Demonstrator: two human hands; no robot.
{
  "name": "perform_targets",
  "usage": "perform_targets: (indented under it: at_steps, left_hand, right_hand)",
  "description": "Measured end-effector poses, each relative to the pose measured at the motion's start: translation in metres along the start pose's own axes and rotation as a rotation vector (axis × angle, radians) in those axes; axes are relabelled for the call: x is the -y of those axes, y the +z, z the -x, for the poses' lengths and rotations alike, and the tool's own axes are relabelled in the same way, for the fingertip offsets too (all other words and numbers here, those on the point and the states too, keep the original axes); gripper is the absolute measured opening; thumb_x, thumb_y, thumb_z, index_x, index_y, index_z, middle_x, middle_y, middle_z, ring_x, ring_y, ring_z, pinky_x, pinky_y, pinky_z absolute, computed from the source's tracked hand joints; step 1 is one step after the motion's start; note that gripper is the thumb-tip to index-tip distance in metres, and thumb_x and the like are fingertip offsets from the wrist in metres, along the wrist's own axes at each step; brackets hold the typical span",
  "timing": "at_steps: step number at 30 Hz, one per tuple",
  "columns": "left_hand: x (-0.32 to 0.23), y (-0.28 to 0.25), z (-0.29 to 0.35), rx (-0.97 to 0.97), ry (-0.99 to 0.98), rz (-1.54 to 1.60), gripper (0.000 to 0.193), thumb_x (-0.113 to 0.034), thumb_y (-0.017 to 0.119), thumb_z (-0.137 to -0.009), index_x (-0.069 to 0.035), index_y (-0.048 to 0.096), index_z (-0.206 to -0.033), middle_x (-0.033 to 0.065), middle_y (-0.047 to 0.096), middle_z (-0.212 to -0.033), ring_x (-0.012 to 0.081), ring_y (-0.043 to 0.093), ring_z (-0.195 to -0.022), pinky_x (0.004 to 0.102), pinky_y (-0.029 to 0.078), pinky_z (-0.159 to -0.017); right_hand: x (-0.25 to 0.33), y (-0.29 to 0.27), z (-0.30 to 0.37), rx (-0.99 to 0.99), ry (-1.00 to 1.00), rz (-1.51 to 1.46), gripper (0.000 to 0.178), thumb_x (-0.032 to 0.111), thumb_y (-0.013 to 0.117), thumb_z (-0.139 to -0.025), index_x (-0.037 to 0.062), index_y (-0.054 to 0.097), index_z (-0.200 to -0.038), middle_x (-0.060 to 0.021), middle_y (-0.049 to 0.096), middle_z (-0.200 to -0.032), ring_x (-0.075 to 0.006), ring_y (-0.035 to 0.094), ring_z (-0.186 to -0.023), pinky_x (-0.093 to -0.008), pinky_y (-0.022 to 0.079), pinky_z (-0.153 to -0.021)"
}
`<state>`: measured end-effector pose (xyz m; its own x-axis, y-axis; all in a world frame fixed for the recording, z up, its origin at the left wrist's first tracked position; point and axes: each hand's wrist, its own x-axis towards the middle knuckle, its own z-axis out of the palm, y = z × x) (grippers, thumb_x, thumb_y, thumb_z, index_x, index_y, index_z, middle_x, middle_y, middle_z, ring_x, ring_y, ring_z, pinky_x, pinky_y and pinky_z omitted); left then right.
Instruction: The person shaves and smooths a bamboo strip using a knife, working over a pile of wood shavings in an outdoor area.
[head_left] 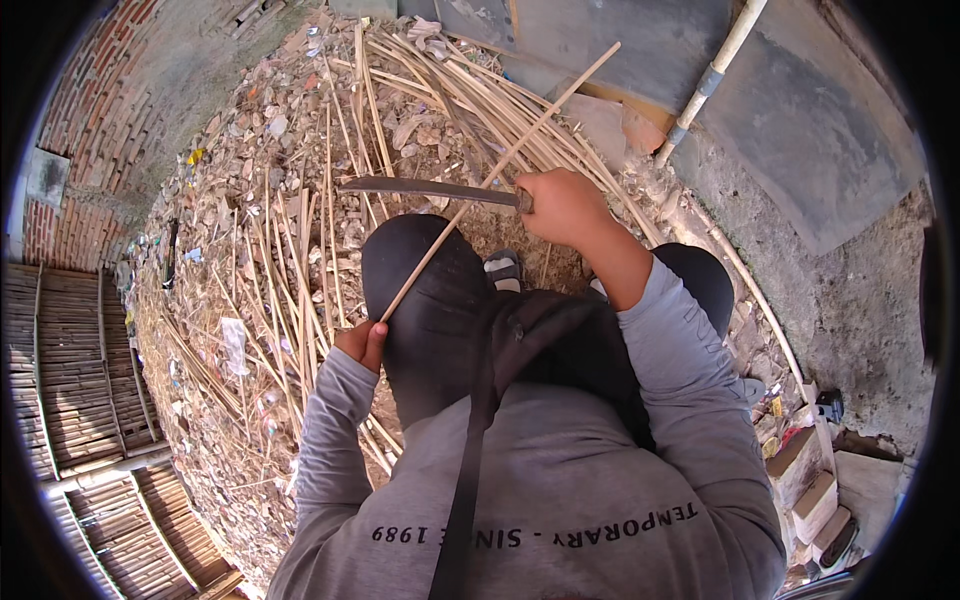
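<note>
Dry litter (262, 135) strewed the ground (492, 230), where pale sticks (500, 100) lay at upper centre and a white scrap (233, 345) at left.

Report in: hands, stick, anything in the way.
Left hand gripping stick. Right hand holding knife, blade crossing stick. Left knee beneath stick.

crouches low, with left knee (425, 265) and right knee (705, 280) bent and spread — angles the right arm (665, 330) forward and inward, bare from mid-forearm down, with the right hand (565, 207) curled into a firm fist ahead of the knees. holds the left arm (335, 420) lower, sleeved to the wrist — pinches with the left hand (362, 345) beside the left leg, thumb close against bent fingers.
</note>
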<state>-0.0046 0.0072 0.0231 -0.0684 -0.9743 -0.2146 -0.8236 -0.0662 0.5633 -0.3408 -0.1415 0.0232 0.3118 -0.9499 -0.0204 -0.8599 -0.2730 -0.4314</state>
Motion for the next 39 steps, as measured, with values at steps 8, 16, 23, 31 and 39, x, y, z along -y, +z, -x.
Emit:
perform_targets:
  at_steps: [8,16,23,31,39]
  left_hand:
    - [-0.005,-0.005,0.000,0.015,-0.004,0.029,0.053,-0.045,0.041,-0.102,0.003,0.060,-0.089,0.0199,0.056,-0.063,0.0344,0.055,-0.058,0.0429,0.043,-0.059]
    - [-0.005,-0.001,0.000,0.026,-0.015,0.030,0.055,-0.046,0.041,-0.101,0.003,0.059,-0.086,0.0197,0.056,-0.063,0.0346,0.055,-0.059,0.0431,0.043,-0.059]
    - [0.010,0.003,0.000,-0.006,0.023,0.063,0.056,-0.048,0.040,-0.101,0.002,0.060,-0.086,0.0207,0.055,-0.063,0.0359,0.056,-0.060,0.0432,0.044,-0.059]
    - [0.000,0.001,-0.003,-0.005,0.026,0.038,0.053,-0.045,0.040,-0.102,0.002,0.059,-0.086,0.0202,0.055,-0.063,0.0358,0.055,-0.059,0.0437,0.044,-0.059]
    - [0.011,0.007,0.000,-0.005,0.024,0.069,0.054,-0.046,0.040,-0.101,0.002,0.059,-0.086,0.0211,0.056,-0.063,0.0364,0.057,-0.060,0.0437,0.044,-0.059]
  right_hand:
    - [-0.046,0.010,-0.018,-0.123,0.148,-0.182,0.027,0.023,0.069,-0.074,0.0076,0.068,-0.097,-0.0199,0.068,-0.089,-0.0374,0.066,-0.087,-0.0482,0.052,-0.075]
    - [-0.037,0.010,-0.015,-0.037,0.131,-0.188,0.025,0.022,0.067,-0.074,0.0072,0.068,-0.094,-0.0184,0.068,-0.087,-0.0370,0.066,-0.086,-0.0472,0.052,-0.077]
    - [-0.029,0.010,-0.012,-0.110,0.074,-0.173,0.026,0.021,0.067,-0.074,0.0079,0.068,-0.096,-0.0177,0.068,-0.087,-0.0372,0.065,-0.085,-0.0461,0.052,-0.076]
    - [-0.059,0.015,-0.022,-0.130,0.200,-0.269,0.026,0.025,0.068,-0.075,0.0077,0.068,-0.094,-0.0168,0.068,-0.086,-0.0371,0.065,-0.085,-0.0468,0.051,-0.075]
    - [-0.014,0.013,-0.004,-0.049,-0.088,-0.047,0.021,0.023,0.069,-0.076,0.0051,0.063,-0.086,-0.0175,0.064,-0.076,-0.0386,0.063,-0.074,-0.0455,0.049,-0.066]
